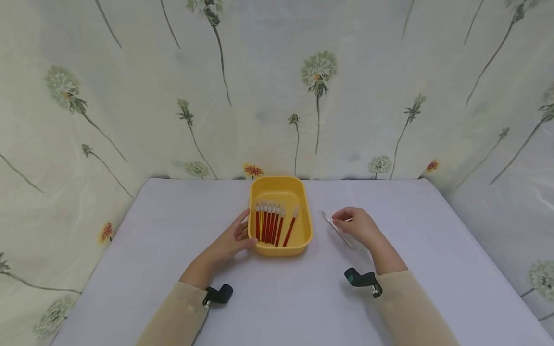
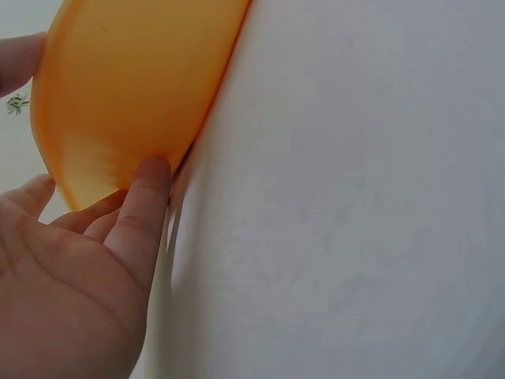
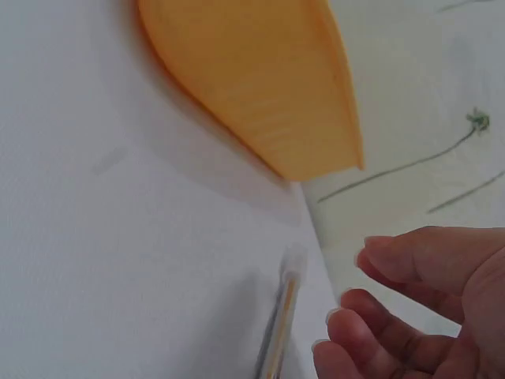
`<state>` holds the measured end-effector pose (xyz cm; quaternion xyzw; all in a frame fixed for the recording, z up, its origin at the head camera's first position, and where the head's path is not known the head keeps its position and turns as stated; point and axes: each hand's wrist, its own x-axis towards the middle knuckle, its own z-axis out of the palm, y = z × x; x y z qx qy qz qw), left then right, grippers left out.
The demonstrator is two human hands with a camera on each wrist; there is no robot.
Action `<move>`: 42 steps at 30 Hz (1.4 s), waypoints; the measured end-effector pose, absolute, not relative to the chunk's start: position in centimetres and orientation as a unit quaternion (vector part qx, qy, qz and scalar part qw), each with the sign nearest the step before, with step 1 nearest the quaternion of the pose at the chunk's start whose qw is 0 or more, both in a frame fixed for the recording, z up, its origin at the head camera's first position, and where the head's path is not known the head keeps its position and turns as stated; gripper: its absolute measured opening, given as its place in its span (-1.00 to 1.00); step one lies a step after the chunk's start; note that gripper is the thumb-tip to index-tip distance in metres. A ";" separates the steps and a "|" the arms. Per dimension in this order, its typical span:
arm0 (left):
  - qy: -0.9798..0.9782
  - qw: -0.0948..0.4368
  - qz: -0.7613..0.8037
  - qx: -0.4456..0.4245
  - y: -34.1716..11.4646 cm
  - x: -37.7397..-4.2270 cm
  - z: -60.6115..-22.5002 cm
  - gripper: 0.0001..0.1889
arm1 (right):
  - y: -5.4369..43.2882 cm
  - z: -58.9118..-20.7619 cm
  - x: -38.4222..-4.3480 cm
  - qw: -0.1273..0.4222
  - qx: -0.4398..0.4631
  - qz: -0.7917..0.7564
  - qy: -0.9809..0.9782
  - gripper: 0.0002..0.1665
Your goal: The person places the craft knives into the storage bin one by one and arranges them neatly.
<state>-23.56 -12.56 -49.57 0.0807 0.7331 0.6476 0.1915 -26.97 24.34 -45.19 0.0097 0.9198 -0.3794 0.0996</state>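
A yellow plastic tray (image 1: 283,251) stands mid-table with several red-handled, pale-tipped paintbrushes (image 1: 270,226) lying in it, one with a yellow handle (image 1: 261,226). My left hand (image 1: 229,240) holds the tray's near left corner, its thumb at the front and its other fingers along the left side. To the right of the tray lies a slim silvery stick (image 1: 339,231) with a clear tip, like a capped paintbrush. Close beside it is my right hand (image 1: 357,226). In the right wrist view its fingers (image 3: 367,332) are loosely bent, with a gap between them and the silvery stick (image 3: 280,324).
A white cloth covers the table (image 1: 285,298). Its far edge meets a pale backdrop (image 1: 259,86) printed with dandelions, which rises behind and at both sides. Black wrist cameras (image 1: 363,278) are strapped over both beige sleeves (image 1: 415,307).
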 end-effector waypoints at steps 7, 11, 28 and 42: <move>0.734 0.190 0.647 0.080 -12.6 -23.6 -49.7 0.00 | 25.0 -46.7 -27.7 0.150 0.027 -0.366 0.918 -0.73; 0.729 0.193 0.652 0.078 -12.6 -23.7 -49.7 0.00 | 24.9 -47.0 -28.0 0.166 0.035 -0.356 0.919 -0.75; 0.730 0.193 0.651 0.076 -12.6 -23.7 -49.8 -0.01 | 25.0 -47.1 -28.2 0.165 0.026 -0.343 0.924 -0.70; 0.728 0.194 0.653 0.076 -12.6 -23.7 -49.6 0.00 | 24.9 -47.4 -28.1 0.141 0.046 -0.344 0.927 -0.65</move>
